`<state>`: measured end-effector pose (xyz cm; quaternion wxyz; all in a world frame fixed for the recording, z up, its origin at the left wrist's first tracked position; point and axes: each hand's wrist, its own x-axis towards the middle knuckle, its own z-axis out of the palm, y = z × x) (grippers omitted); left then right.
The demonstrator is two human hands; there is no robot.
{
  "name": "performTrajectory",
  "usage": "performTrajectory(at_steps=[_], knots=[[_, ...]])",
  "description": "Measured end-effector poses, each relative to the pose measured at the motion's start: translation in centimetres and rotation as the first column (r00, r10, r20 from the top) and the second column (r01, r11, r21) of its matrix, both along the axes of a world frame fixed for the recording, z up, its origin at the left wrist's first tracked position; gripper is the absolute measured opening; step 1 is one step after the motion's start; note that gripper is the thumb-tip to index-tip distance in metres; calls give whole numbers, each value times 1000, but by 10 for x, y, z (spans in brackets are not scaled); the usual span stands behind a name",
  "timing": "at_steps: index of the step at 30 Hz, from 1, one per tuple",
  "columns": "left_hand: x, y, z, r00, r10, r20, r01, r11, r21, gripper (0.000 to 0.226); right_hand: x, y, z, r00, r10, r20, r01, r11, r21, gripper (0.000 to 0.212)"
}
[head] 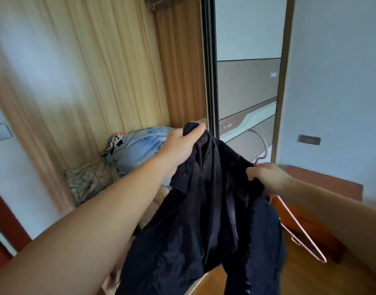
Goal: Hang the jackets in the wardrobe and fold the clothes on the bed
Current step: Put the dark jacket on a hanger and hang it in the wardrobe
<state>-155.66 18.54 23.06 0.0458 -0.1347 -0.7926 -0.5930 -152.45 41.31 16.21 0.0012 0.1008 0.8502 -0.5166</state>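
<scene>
A dark navy jacket (206,213) hangs in front of me, held up by both hands. My left hand (182,143) grips a bunched part of its top, near the collar. My right hand (265,177) pinches the other side of the jacket and also holds a thin rose-gold metal hanger (304,235). The hanger's hook curves up behind the jacket and one arm slants down to the right. The open wardrobe (119,71) with its wood-grain interior is straight ahead, left of the sliding door (246,81).
On the wardrobe's floor lie a light blue bundle (140,147), a spotted white item (116,139) and a checked blanket (89,179). A reddish wooden cabinet (323,184) stands at the right by the white wall. A wood floor (310,279) shows below.
</scene>
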Motion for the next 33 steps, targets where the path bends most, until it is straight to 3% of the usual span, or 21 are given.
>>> performTrajectory(at_steps=[3, 5, 7, 10, 14, 18, 22, 24, 27, 33], knots=[[3, 4, 21, 1000, -19, -21, 19, 999, -27, 37, 5, -1, -25, 998, 66, -22, -65, 997, 46, 29], [6, 5, 26, 999, -46, -17, 44, 990, -131, 37, 11, -3, -30, 991, -19, -136, 38, 990, 138, 52], [6, 9, 21, 998, -59, -4, 56, 963, -262, 37, 15, -2, -31, 966, -135, -219, 162, 980, 112, 61], [2, 13, 4, 999, -28, -14, 21, 931, -365, 31, 14, 7, -33, 952, -257, -164, 231, 960, -159, 53], [-8, 14, -14, 1000, -1, -17, -7, 888, -460, 25, 16, 27, -43, 966, -246, -77, 184, 866, -465, 35], [-16, 12, -24, 999, 42, -18, -45, 853, -520, 16, 19, 46, -54, 943, -308, -127, 205, 837, -508, 25], [-21, 3, -22, 995, 104, -5, -85, 788, -609, 29, 25, 66, -68, 976, -201, -89, 125, 840, -528, 42], [-21, -3, -20, 993, 118, -14, -100, 765, -637, 29, 31, 74, -73, 988, -127, -85, 76, 890, -449, 48], [-22, -6, -17, 991, 127, -47, -126, 739, -662, 32, 36, 76, -76, 996, -57, -63, 43, 979, -201, 40], [-12, 5, -13, 992, 80, -95, -123, 711, -692, 39, 29, 51, -64, 996, -26, -81, 34, 995, 92, 37]])
